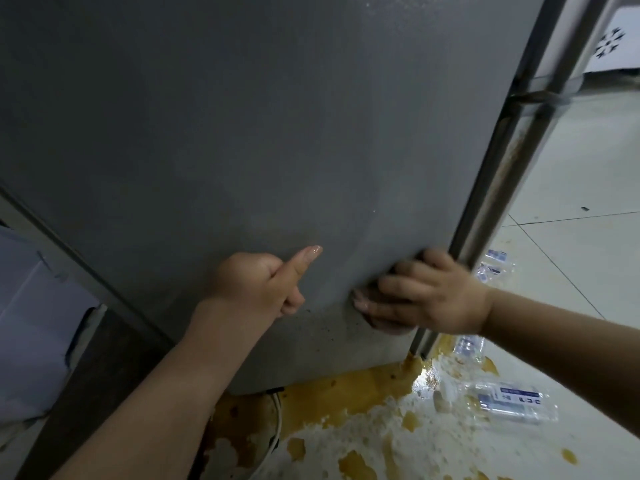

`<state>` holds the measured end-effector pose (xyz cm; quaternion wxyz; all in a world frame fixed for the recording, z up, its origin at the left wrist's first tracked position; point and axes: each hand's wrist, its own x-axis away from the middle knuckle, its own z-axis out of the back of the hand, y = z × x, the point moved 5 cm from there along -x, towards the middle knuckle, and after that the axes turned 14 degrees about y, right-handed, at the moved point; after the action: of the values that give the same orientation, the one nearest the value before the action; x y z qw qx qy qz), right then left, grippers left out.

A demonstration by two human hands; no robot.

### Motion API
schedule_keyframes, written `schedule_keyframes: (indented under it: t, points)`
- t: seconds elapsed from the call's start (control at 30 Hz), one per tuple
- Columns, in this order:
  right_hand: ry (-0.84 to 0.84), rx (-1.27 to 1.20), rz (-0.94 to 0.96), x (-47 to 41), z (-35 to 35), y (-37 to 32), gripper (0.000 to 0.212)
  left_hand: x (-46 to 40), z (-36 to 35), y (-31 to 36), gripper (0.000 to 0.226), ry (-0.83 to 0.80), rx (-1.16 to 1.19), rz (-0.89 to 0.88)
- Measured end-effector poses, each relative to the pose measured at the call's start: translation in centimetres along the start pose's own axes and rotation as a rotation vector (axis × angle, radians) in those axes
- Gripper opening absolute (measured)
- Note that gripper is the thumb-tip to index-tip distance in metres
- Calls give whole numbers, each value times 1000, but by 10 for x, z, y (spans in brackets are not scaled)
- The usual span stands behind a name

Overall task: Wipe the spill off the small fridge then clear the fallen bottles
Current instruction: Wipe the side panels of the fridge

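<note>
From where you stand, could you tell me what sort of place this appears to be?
Probably a kitchen or pantry corner indoors: a small grey fridge stands on a pale tiled floor, with a yellow-brown spill and fallen plastic bottles at its foot.
</note>
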<state>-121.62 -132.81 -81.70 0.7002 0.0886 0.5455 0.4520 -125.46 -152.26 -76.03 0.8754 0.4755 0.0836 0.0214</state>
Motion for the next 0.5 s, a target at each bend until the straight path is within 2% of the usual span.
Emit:
schedule_keyframes:
  t: [0.03,0.1,0.23,0.33,0.5]
  points:
    - [-58,-16,35,9,-3,-6,44,1,0,1,59,-6,-5,0]
    - [-46,-30,24,8,2,-2,41,1,3,0,62,0,8,-1]
    - [199,126,-80,-36,34,45,36,1,11,-1,56,20,36,-18]
    - [301,169,-203,-54,46,71,33,-2,16,-1,53,52,74,-1]
    - [129,103,-95,-28,24,30,29,-4,22,0,55,83,115,-10]
